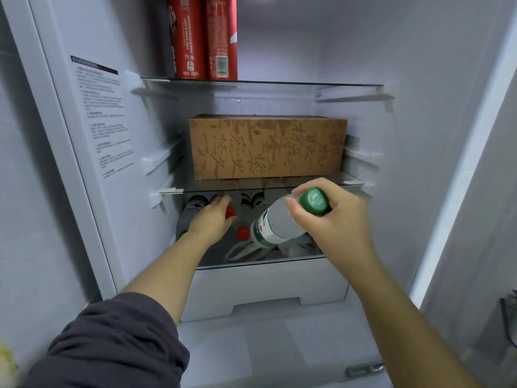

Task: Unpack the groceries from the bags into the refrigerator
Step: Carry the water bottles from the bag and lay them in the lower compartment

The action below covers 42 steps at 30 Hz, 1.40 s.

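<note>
So closest in, the left arm in the dark sleeve is reaching into the fridge's low shelf. The right hand is gripping a water bottle by its neck, fingers wrapping just below the green cap. The bottle is clear with a green-and-white label and is tilting base-first away from the palm, hanging over a white plastic bag. The left hand is curling over a red-capped bottle; can't tell if it's actually gripping. Dark bottles are standing just past it. Above the hands a brown box is sitting, with red cans higher still.
</note>
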Each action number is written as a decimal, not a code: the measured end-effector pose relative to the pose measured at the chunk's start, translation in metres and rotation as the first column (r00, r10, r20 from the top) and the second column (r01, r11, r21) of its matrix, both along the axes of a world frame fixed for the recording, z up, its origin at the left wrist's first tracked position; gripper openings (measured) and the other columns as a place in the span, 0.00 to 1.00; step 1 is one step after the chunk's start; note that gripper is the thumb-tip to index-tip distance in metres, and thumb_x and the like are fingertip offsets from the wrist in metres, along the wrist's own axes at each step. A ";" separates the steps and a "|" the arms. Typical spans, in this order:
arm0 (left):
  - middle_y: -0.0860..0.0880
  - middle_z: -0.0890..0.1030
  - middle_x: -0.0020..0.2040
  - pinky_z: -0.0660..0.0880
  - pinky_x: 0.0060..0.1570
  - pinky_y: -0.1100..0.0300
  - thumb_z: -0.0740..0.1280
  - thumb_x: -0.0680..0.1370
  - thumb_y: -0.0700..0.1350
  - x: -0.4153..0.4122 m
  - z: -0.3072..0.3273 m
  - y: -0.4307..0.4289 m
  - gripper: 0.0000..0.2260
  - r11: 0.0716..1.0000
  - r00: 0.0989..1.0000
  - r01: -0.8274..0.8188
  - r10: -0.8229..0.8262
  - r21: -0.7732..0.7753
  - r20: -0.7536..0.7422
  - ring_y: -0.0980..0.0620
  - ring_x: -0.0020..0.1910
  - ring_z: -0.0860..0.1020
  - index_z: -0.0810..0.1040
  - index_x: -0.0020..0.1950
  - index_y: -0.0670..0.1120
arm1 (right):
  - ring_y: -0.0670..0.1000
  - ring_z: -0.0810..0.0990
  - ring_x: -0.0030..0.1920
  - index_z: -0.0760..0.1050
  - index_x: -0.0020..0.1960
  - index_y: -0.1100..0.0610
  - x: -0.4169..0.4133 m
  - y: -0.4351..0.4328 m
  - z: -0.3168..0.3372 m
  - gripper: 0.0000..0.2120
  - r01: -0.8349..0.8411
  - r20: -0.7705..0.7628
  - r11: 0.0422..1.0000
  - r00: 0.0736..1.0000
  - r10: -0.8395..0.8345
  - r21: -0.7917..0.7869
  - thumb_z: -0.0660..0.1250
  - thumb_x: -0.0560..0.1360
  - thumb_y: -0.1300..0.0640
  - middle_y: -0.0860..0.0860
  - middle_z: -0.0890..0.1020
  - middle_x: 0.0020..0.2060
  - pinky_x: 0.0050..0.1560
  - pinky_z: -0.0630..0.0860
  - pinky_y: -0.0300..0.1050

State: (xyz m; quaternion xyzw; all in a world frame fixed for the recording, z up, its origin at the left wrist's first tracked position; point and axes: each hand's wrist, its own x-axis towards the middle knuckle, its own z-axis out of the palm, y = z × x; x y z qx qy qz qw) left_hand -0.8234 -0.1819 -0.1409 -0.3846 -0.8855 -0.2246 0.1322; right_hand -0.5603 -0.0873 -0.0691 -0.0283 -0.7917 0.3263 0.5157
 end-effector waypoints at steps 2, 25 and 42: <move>0.42 0.73 0.66 0.74 0.54 0.47 0.65 0.80 0.49 0.001 0.001 -0.001 0.20 1.000 1.000 -0.006 0.006 -0.010 0.003 0.41 0.61 0.74 0.67 0.70 0.47 | 0.41 0.78 0.37 0.81 0.44 0.54 -0.005 0.000 -0.009 0.04 0.020 -0.057 0.996 0.998 -0.015 0.091 0.76 0.71 0.59 0.43 0.81 0.34 0.38 0.71 0.28; 0.45 0.74 0.67 0.76 0.50 0.48 0.66 0.79 0.51 -0.004 -0.007 -0.001 0.21 0.999 1.000 -0.001 0.002 0.034 -0.021 0.43 0.59 0.75 0.67 0.70 0.47 | 0.58 0.83 0.39 0.74 0.68 0.47 -0.146 0.042 -0.088 0.24 0.185 0.288 0.772 0.855 -0.432 0.608 0.72 0.73 0.48 0.53 0.84 0.45 0.34 0.74 0.46; 0.44 0.66 0.74 0.74 0.57 0.46 0.64 0.79 0.54 0.002 -0.018 -0.007 0.27 0.999 1.000 -0.020 0.020 0.049 0.000 0.42 0.68 0.70 0.60 0.76 0.50 | 0.59 0.77 0.56 0.53 0.78 0.45 -0.156 0.036 -0.062 0.30 0.106 0.690 0.936 0.649 -0.320 0.335 0.63 0.80 0.48 0.57 0.74 0.64 0.42 0.71 0.47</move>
